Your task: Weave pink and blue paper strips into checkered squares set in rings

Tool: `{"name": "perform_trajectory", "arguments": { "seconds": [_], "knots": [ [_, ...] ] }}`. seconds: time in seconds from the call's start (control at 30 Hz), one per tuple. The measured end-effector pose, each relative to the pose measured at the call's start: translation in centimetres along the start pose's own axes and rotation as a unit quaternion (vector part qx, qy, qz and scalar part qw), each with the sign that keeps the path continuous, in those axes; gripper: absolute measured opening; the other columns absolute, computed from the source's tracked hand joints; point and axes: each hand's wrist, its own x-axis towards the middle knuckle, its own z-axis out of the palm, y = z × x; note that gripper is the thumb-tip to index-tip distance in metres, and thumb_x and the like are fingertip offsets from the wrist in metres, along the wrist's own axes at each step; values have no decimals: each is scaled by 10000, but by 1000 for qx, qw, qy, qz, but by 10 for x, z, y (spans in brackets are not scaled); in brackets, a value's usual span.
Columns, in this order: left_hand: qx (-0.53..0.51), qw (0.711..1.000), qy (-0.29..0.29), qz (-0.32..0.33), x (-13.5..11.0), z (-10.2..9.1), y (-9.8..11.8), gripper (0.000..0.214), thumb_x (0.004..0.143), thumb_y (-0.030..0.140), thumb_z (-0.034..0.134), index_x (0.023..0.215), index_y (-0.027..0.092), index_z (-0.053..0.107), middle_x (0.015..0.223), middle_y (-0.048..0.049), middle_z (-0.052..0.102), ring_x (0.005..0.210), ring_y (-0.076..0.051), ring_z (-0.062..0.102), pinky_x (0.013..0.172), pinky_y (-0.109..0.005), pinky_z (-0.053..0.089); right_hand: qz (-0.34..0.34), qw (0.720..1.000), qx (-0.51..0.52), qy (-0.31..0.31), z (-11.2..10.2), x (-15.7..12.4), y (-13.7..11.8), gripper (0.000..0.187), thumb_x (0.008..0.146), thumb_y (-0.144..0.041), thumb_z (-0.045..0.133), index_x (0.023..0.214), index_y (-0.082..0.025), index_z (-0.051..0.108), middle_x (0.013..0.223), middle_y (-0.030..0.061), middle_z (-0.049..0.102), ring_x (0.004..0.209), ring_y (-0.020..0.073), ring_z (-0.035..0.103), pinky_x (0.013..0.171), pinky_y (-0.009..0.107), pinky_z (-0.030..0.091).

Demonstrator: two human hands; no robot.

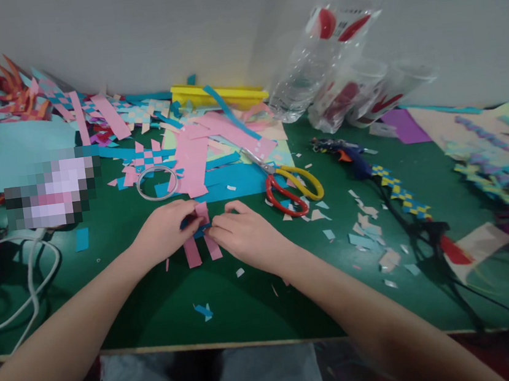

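Note:
Near the middle of the green table, pink paper strips [192,252] cross a blue strip [200,231] between my hands. My left hand [162,228] pinches these strips from the left, its fingers closed on them. From the right, my right hand [243,232] has its fingertips pressed on the same strips, partly hiding where they cross. Just beyond lie a roll of clear tape [157,184] and scissors [288,186] with one red and one yellow handle. A woven pink and blue piece [148,154] rests behind the tape.
Pink sheets [193,164] and a yellow folded strip [219,96] lie toward the wall. A clear plastic bottle [308,60] leans beside plastic cups [372,89]. Paper scraps [368,226] litter the right, near a black cord [401,216]. A white cable [33,273] loops at left.

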Motion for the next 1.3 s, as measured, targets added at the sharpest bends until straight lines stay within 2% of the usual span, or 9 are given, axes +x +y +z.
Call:
{"name": "perform_trajectory", "arguments": {
  "seconds": [0.3,0.53,0.7,0.83,1.07,1.3],
  "knots": [
    [-9,1000,0,2,0,-2,3,96,867,195,536,884,156,622,894,-46,656,824,-168,605,716,-278,456,10,998,-36,48,3,0,-4,251,878,-35,423,790,-123,641,709,29,637,635,131,523,824,311,347],
    [-6,1000,-22,-2,-1,-5,3,95,852,166,541,900,149,621,896,-48,640,831,-172,602,720,-284,469,20,999,-26,33,5,0,-5,269,899,-49,395,799,-130,631,740,40,653,653,136,524,831,316,336],
    [-33,999,-28,22,-4,-4,-1,246,815,152,595,1057,195,608,1007,-38,642,937,-172,603,794,-287,481,18,999,-23,44,6,-1,-5,272,898,-51,401,772,-137,626,723,34,642,664,142,524,835,311,329],
    [-42,998,-30,23,-5,-2,-3,239,834,215,609,1073,201,607,1033,-44,636,960,-173,602,809,-289,486,14,998,-28,50,5,-1,-4,288,894,-38,396,730,-141,609,692,33,614,646,143,509,827,311,326],
    [-51,997,-52,26,-6,-6,0,317,808,245,654,1117,214,587,1052,-37,621,985,-174,590,828,-292,483,23,998,-13,59,5,-1,-3,269,912,-75,391,780,-141,616,709,33,615,650,145,500,827,309,326],
    [-41,998,-48,29,-5,-6,1,319,805,205,649,1118,198,588,1050,-46,622,977,-173,590,826,-290,486,38,998,-7,45,3,-3,-2,283,927,-107,384,783,-142,625,706,31,611,649,143,483,824,307,324]
  ]
}}
